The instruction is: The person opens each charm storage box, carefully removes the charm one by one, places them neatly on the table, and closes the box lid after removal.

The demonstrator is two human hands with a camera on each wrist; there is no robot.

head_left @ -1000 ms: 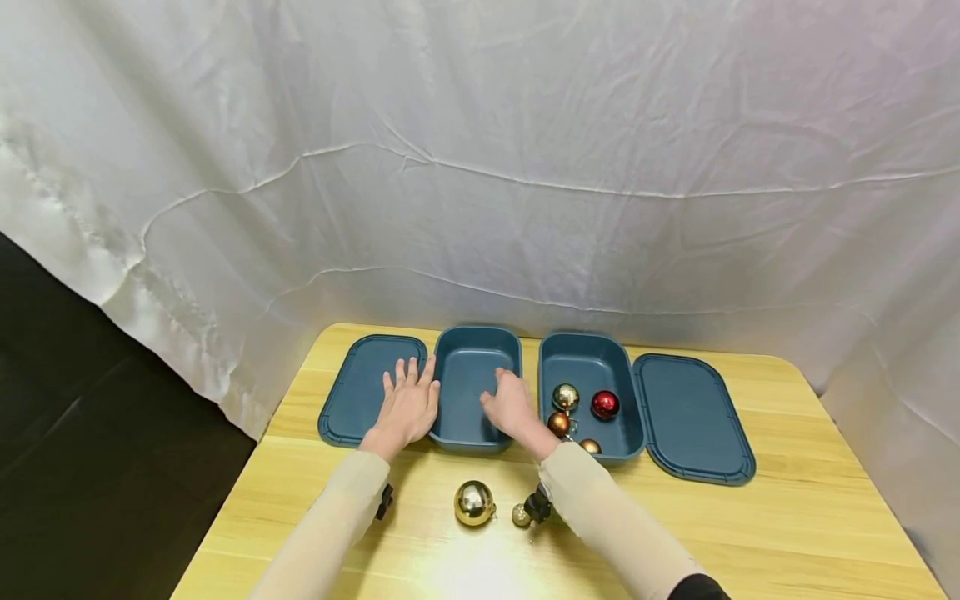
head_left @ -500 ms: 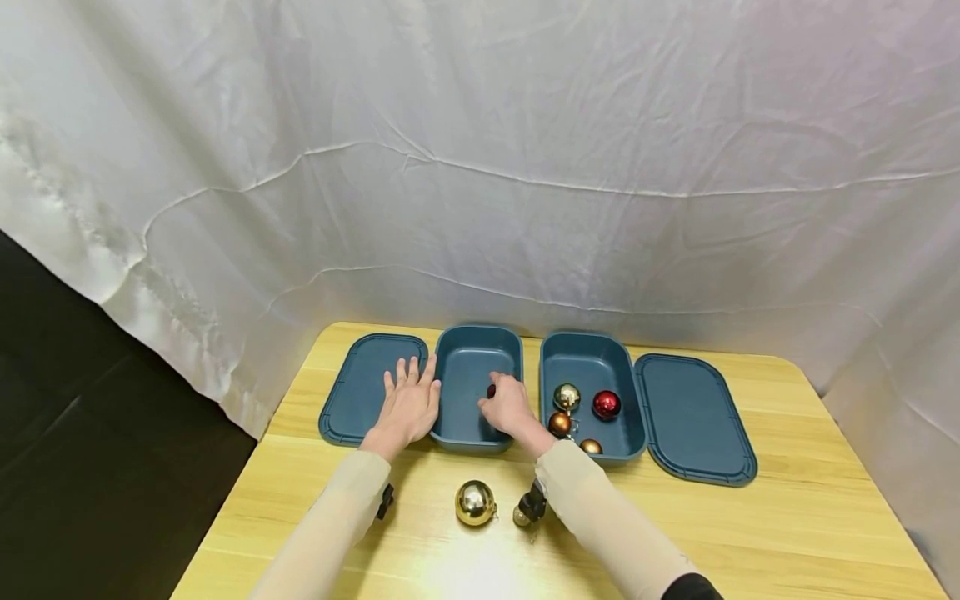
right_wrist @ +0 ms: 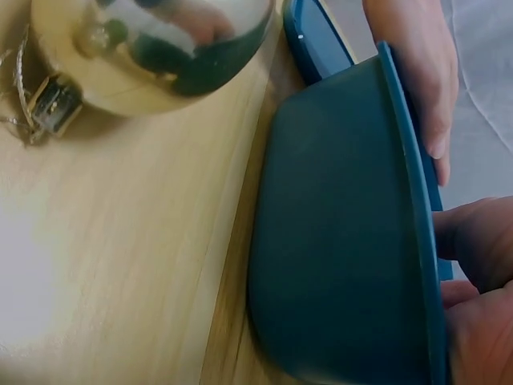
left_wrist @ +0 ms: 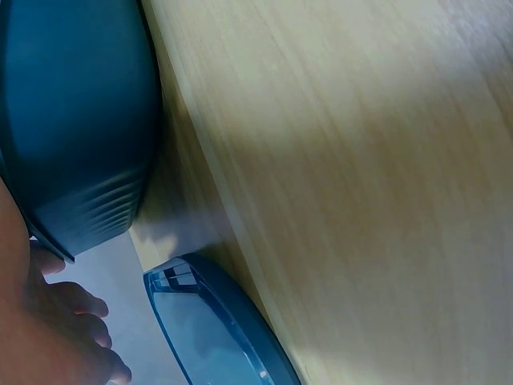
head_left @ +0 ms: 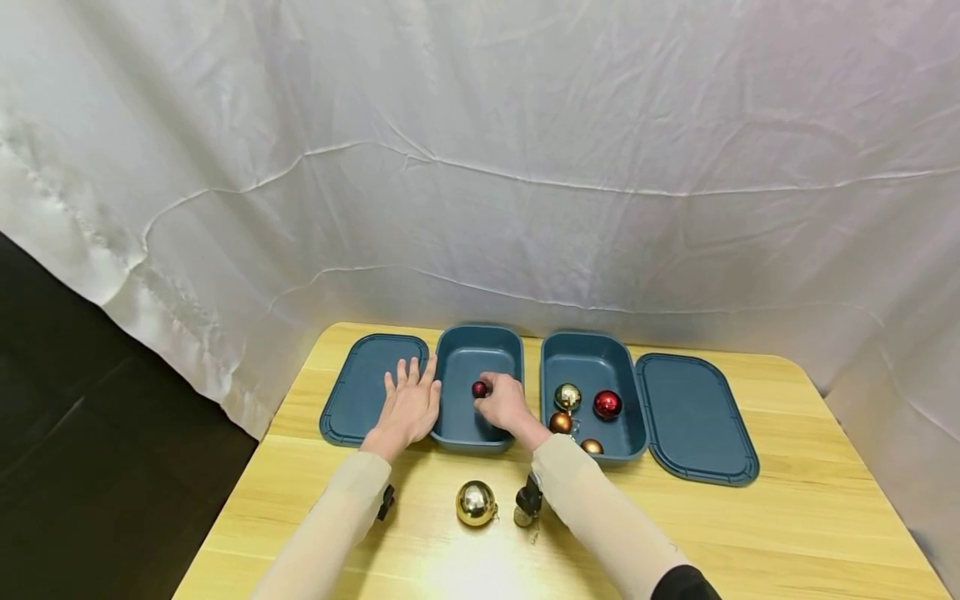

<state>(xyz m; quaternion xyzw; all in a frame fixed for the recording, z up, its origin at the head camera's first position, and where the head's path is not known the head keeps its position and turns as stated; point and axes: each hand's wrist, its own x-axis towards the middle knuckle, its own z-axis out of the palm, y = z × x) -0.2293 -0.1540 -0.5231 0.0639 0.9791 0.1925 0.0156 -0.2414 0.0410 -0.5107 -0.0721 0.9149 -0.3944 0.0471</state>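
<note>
In the head view my right hand [head_left: 506,404] is inside the left blue box [head_left: 477,335], index finger and thumb around a small dark red Christmas bauble [head_left: 479,389]. The right wrist view shows its fingers [right_wrist: 481,241] dipping past the box rim; the bauble is hidden there. My left hand [head_left: 408,410] has its fingers spread beside the same box, overlapping the left lid [head_left: 352,392]. In the left wrist view the left hand [left_wrist: 64,329] lies at the box's rim.
Right of this box, another blue box [head_left: 585,346] holds a gold bauble [head_left: 567,397], a red bauble [head_left: 607,405] and copper ones [head_left: 560,422]. Its lid [head_left: 697,417] lies alongside. A large gold bauble [head_left: 476,503] and a small pale one [head_left: 522,517] sit in front.
The red bauble, hidden behind my right hand a second ago, has come into view at its fingertips. The right hand has shifted slightly left; the left hand has stayed put.
</note>
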